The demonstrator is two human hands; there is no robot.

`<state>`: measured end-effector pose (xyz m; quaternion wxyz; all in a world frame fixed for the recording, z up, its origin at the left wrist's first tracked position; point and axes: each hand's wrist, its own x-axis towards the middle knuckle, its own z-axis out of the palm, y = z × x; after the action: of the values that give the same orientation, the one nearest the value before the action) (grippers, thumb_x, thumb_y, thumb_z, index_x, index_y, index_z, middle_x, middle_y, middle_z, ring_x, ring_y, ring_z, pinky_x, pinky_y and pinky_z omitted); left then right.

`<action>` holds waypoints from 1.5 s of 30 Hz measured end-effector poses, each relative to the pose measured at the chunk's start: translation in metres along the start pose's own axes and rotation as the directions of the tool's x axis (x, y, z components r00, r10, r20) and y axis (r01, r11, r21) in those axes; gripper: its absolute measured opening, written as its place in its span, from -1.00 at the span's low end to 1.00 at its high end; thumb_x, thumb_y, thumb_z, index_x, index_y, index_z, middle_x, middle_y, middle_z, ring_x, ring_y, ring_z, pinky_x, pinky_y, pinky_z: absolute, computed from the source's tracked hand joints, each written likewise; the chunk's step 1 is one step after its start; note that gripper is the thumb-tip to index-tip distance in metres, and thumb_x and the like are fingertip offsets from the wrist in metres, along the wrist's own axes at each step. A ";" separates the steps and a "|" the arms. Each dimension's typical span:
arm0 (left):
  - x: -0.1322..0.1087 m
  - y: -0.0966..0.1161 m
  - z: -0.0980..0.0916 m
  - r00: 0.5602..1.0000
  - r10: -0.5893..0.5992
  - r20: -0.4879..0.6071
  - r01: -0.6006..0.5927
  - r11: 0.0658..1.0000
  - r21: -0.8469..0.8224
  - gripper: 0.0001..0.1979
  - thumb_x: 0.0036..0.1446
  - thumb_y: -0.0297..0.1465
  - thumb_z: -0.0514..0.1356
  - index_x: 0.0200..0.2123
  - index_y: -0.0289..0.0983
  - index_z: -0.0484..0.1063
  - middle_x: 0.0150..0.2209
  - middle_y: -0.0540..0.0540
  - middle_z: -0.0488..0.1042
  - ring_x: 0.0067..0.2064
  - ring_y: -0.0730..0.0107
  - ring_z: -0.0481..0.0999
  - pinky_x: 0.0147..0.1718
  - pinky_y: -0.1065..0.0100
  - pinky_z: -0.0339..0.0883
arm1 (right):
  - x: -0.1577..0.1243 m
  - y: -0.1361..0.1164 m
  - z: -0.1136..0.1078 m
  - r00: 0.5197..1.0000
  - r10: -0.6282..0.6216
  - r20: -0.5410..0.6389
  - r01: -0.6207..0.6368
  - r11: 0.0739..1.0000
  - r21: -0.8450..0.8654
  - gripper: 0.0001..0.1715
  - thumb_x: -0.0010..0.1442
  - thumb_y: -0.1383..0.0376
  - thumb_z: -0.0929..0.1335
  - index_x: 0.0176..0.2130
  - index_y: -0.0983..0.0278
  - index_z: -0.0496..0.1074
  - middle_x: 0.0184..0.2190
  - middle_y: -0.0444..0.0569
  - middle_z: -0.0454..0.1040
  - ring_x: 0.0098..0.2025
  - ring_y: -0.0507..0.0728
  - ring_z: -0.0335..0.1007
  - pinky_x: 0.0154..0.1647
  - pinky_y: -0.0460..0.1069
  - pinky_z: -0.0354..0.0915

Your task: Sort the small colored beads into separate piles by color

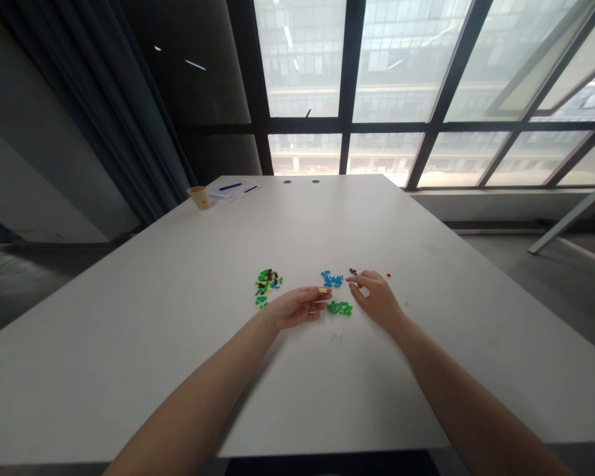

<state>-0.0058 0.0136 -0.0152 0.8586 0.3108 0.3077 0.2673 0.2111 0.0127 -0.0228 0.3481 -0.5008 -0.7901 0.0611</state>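
My left hand (300, 306) rests on the white table (178, 317) with fingers curled, pinching a small yellowish piece (322, 290) at its fingertips. My right hand (374, 296) lies beside it with fingers bent, its tips next to a few dark brown pieces (353, 272); whether it holds anything is hidden. Between the hands lie a blue heap of small pieces (332, 279) and a green heap (340, 308). A mixed heap of green, blue and brown pieces (268, 284) sits left of my left hand.
A red piece (389, 275), a yellow piece (406, 303) and a white piece (335, 336) lie loose nearby. A paper cup (199, 197), papers and a blue pen (230, 187) sit at the far left corner. Large windows stand behind the table.
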 end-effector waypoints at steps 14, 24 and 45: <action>-0.001 -0.008 0.009 1.000 0.010 0.021 -0.012 0.996 0.094 -0.82 -0.03 -0.41 0.22 -0.29 -0.33 0.45 -0.37 -0.07 0.45 -0.33 0.57 0.42 -0.39 0.54 0.20 | -0.004 -0.033 -0.004 0.969 -0.248 -0.024 0.249 0.963 0.107 -0.81 0.12 0.28 0.27 -0.38 0.18 0.48 -0.44 -0.08 0.36 -0.34 0.03 0.24 -0.21 -0.03 0.18; 0.003 -0.008 0.008 1.000 0.002 -0.010 -0.003 0.994 -0.110 -0.83 0.12 -0.50 0.04 -0.34 -0.45 0.42 -0.37 -0.16 0.46 -0.29 0.53 0.46 -0.19 0.52 0.24 | -0.004 -0.032 -0.003 0.957 -0.291 -0.005 0.290 0.948 0.130 -0.83 0.11 0.29 0.28 -0.32 0.19 0.47 -0.43 -0.07 0.37 -0.33 0.04 0.24 -0.21 -0.02 0.18; -0.002 -0.004 0.006 0.977 -0.075 0.199 0.097 0.990 -0.106 -0.71 0.13 -0.34 0.03 -0.14 -0.40 0.35 -0.22 -0.20 0.47 -0.19 0.40 0.46 -0.03 0.31 0.14 | -0.007 -0.031 0.008 0.910 -0.414 0.019 0.408 0.904 0.127 -0.86 0.11 0.27 0.31 -0.39 0.19 0.48 -0.36 -0.08 0.41 -0.29 0.04 0.23 -0.19 -0.02 0.17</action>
<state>-0.0018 0.0069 -0.0134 0.9119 0.2718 0.2193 0.2155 0.1847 -0.0067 -0.0179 0.3644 -0.2995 -0.8806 0.0454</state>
